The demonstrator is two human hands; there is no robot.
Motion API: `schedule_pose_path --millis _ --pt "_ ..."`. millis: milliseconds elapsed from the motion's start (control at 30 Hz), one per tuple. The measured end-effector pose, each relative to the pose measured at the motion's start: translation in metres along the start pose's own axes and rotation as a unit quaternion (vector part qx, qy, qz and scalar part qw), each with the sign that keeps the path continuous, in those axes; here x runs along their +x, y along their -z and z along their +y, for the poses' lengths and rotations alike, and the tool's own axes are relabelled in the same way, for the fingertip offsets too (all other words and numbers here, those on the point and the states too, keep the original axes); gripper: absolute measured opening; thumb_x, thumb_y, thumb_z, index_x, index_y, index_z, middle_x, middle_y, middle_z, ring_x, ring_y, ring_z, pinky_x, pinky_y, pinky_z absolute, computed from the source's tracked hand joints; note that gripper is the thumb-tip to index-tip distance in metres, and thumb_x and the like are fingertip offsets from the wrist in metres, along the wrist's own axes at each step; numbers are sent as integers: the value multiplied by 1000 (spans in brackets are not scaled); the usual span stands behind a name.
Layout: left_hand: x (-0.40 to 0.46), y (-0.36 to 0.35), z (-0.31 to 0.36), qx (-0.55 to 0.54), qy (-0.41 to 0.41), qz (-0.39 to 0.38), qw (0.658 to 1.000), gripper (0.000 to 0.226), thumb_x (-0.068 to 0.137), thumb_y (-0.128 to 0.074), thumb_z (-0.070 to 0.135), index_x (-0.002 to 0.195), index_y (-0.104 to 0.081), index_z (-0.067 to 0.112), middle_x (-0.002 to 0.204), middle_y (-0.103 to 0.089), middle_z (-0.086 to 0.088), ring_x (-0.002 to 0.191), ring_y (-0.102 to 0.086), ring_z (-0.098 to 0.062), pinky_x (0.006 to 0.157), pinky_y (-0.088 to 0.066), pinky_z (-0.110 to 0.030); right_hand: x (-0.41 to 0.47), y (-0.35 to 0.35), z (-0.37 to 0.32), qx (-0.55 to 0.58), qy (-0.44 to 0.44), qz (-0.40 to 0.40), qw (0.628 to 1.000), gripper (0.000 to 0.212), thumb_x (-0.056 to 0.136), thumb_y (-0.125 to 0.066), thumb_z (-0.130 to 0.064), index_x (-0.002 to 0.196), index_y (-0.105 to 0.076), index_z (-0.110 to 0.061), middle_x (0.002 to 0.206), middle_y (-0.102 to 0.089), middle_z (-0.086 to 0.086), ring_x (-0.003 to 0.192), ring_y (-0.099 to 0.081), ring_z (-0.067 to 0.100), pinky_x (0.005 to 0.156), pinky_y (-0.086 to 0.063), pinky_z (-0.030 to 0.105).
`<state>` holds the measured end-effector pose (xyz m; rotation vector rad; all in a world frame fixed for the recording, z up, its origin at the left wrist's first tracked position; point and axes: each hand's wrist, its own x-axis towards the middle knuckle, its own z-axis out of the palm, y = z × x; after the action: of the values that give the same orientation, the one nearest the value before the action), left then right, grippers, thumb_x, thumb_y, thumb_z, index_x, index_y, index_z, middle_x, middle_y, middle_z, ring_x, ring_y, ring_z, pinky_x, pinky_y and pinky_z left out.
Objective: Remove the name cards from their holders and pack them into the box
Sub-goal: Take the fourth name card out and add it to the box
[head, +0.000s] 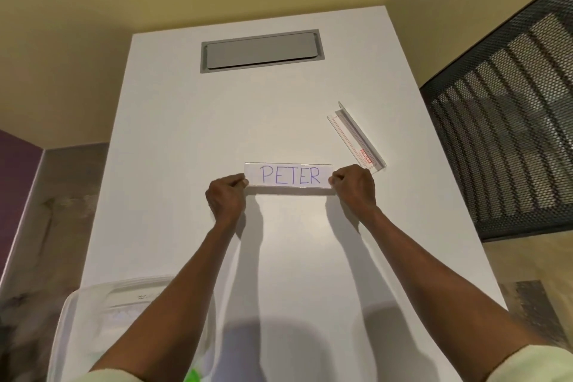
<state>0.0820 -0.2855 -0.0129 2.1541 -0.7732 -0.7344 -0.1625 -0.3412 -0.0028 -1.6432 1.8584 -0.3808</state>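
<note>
Clear holder [288, 176] with white "PETER" card stands on counter [279, 257]; left hand [225, 197] and right hand [355, 186] fingers pinch its ends.

Card [290, 175]: white strip, "PETER" handwritten in purple, inside clear holder [331, 185], upright, mid-table, pinched at both ends.
Empty holder [356, 138]: clear plastic, red label, lying diagonally, just right of the card.
Box [93, 313]: translucent white, open, near-left table edge; contents unclear.
</note>
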Motion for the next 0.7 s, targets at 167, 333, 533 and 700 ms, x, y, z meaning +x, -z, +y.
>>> schedule_pose_path --millis 167,333,533,700 --pt "-24 -5 -17 -6 25 12 1000 12 76 -73 15 87 -79 15 83 -76 -1 70 -63 -11 58 -40 -12 -12 -10 21 -9 18 31 999 28 80 -59 -15 68 -42 4 62 -32 18 61 -28 25 53 -27 33" --pt "-31 -10 -30 21 40 2 999 9 75 -74 17 83 -78 16 72 -71 4 68 -63 -15 63 -44 -22 -18 -18 32 -2 41 47 998 35 82 -56 -15 61 -29 -11 65 -22 6 64 -23 23 51 -22 33" --pt "-33 -10 -36 53 19 -14 998 5 75 -72 18 77 -76 15 69 -71 -3 65 -62 -18 58 -43 -22 -19 -22 38 6 52 45 998 36 81 -55 -11 62 -24 -12 72 -22 13 66 -19 20 52 -20 32" --pt "-35 -10 -35 81 5 -20 996 8 77 -69 16 70 -73 17 55 -58 6 59 -53 -18 51 -37 -17 -22 -28 46 7 62 49 997 35 81 -54 -11 62 -25 -11 72 -28 21 65 -19 20 52 -20 32"
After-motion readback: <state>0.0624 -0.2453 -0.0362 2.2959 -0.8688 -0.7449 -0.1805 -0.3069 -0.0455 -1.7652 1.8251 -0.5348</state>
